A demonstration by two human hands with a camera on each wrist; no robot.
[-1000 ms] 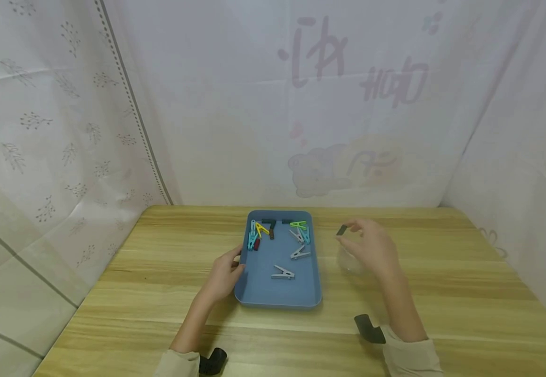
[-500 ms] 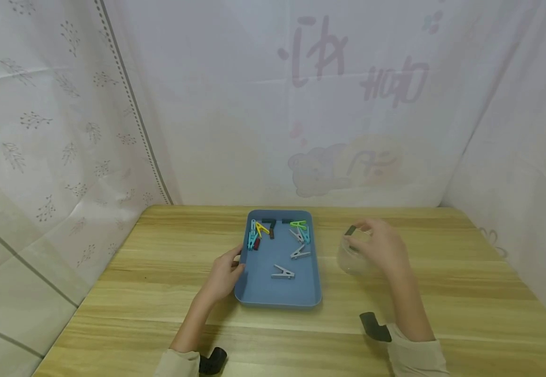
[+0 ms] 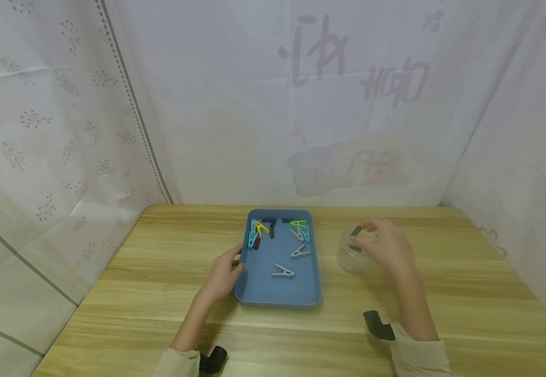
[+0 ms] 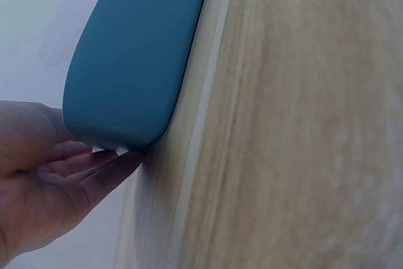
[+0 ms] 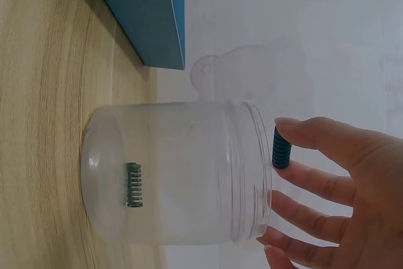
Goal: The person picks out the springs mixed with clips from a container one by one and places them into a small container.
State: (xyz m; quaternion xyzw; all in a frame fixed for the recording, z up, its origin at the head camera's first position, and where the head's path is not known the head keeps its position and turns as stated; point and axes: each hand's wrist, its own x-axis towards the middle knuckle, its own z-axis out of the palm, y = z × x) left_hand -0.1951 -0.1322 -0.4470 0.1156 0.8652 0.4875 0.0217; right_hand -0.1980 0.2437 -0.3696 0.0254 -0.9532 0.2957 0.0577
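My left hand (image 3: 222, 272) rests against the outside of the left wall of a blue tray (image 3: 273, 293). In the left wrist view its fingers (image 4: 116, 171) touch the tray's lower edge. Between thumb and forefinger, my right hand (image 3: 386, 246) pinches a small dark green ribbed piece (image 5: 281, 147) at the mouth of a clear jar (image 5: 182, 174). The other right fingers hang spread by the jar's rim. Another dark ribbed piece (image 5: 134, 184) lies in the jar near its bottom.
In the tray are a grey clip (image 3: 283, 272) near the middle, a yellow clip (image 3: 262, 229), a green clip (image 3: 298, 224), several blue and grey clips, and small dark and red pieces (image 3: 257, 243). A patterned curtain (image 3: 235, 104) hangs behind the wooden table (image 3: 159, 283).
My right hand has moved right and slightly down with the dark green ribbed piece, from left of the jar to its mouth. My left hand and the tray have stayed in place.
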